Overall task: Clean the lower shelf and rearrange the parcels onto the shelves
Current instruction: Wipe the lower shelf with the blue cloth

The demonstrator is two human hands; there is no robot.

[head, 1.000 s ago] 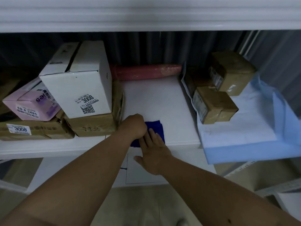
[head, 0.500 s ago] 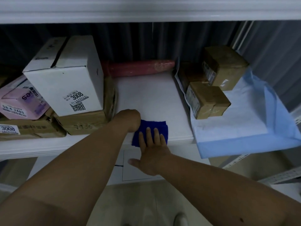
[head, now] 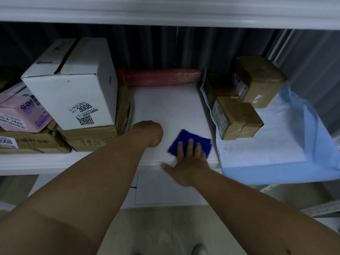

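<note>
Hands: two. Right hand (head: pixel 189 162) flat, fingers straight and spread on the blue cloth (head: pixel 190 141); left hand (head: pixel 150 133) curled into a fist, knuckles on the shelf (head: pixel 165 107), nothing seen held.
Cloths: one, blue, folded square, near the front edge of the shelf, right of centre.
Parcels left: four counted. White box (head: pixel 73 96) labelled 3008 atop a brown box (head: pixel 88 138); pink box (head: pixel 20 115) tilted on a flat brown box (head: pixel 27 142) at the left end.
Parcels right: three brown taped boxes made out. Front one (head: pixel 237 118) and rear one (head: pixel 259 80) on a pale blue sheet (head: pixel 276 155) overhanging the front edge; third, dark, between them toward the back, hard to make out.
Rolls: one red roll (head: pixel 160 77) lying along the back edge.
Change since half a second ago: cloth and right hand slid rightward along the front edge, now well apart from the left fist instead of touching it; cloth now close to the blue sheet; left fist roughly where it was.
Cloth relative to hand: under the right fingertips, extending beyond them toward the back edge; palm and thumb hanging off the front edge.
</note>
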